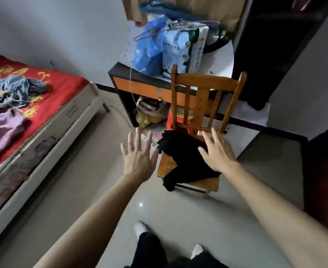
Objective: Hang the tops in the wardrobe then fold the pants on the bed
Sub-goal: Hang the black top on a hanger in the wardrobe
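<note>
The chair (pixel 203 84) is varnished orange-brown wood, smooth with a slight sheen; the black garment (pixel 186 163) over its seat's front-left corner is matt cloth; the floor (pixel 93 180) is pale tile, polished enough to reflect a bright spot of light; the bed cover (pixel 62 88) is red cloth, fuzzy and matt; the crumpled blue-grey clothes (pixel 18 86) on it look thin and soft; the purple garment (pixel 2 130) by the bed's near edge is soft matt cloth; the blue bag (pixel 149 53) at the desk's left corner is crinkled glossy plastic; the pack (pixel 180 51) beside it is wrapped in shiny printed film.
</note>
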